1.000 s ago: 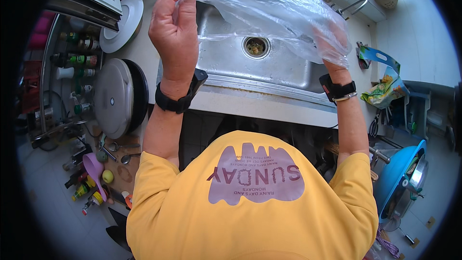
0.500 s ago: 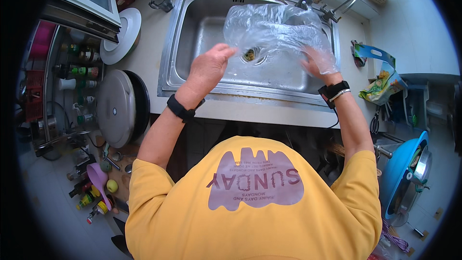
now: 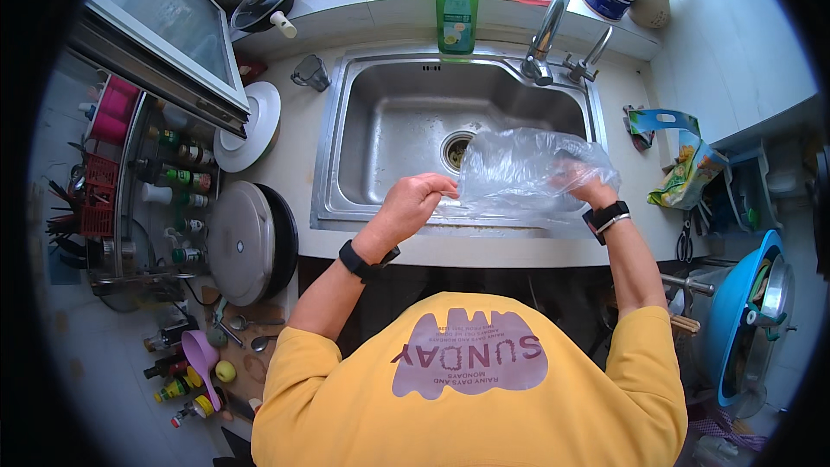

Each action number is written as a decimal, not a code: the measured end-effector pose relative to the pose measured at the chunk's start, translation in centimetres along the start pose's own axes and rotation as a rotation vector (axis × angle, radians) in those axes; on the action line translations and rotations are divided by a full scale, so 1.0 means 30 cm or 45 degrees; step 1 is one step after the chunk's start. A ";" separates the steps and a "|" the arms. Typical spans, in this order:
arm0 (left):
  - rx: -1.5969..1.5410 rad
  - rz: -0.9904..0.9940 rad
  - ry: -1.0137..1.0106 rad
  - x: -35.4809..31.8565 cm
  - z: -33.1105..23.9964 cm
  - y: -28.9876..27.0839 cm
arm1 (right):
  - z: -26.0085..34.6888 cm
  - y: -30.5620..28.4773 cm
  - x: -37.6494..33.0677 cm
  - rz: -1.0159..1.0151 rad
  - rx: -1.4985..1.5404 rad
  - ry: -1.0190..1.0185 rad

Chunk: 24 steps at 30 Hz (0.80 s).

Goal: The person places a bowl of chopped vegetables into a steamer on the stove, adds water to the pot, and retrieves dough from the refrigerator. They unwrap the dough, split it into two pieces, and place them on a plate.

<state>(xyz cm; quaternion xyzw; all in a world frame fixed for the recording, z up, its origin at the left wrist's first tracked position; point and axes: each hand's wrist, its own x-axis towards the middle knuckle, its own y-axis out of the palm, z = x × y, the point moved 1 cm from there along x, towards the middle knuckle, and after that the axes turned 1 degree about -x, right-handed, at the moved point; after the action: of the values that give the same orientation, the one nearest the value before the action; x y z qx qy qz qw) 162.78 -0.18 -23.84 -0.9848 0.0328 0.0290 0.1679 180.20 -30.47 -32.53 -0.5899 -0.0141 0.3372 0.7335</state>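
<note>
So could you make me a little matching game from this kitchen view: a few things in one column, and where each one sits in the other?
Things:
1. clear plastic bag
2. green soap bottle
3. white plate
4. blue basin

Places:
A. counter left of the sink
B. ledge behind the sink
C. held by both hands over the sink
D. low down at the far right

Pairs: 1-C, 2-B, 3-A, 4-D

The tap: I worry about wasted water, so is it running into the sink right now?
No: the tap shows no stream, and the steel sink basin below looks dry around the drain.
</note>
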 end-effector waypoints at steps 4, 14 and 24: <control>-0.145 -0.109 0.396 0.007 -0.091 0.023 | 0.004 0.017 0.027 -0.528 0.893 -0.105; -0.078 0.593 0.699 -0.125 -0.312 0.252 | 0.196 0.061 -0.067 -0.260 2.938 -0.494; 0.001 0.370 -0.327 -0.098 0.054 0.237 | 0.318 -0.105 -0.147 -0.097 2.300 -0.873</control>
<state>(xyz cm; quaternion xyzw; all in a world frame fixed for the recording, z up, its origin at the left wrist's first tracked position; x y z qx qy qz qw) 159.26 -6.18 -27.51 -0.9579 0.1529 0.1783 0.1650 174.31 -24.81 -25.21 0.3280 0.0182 0.3505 0.8771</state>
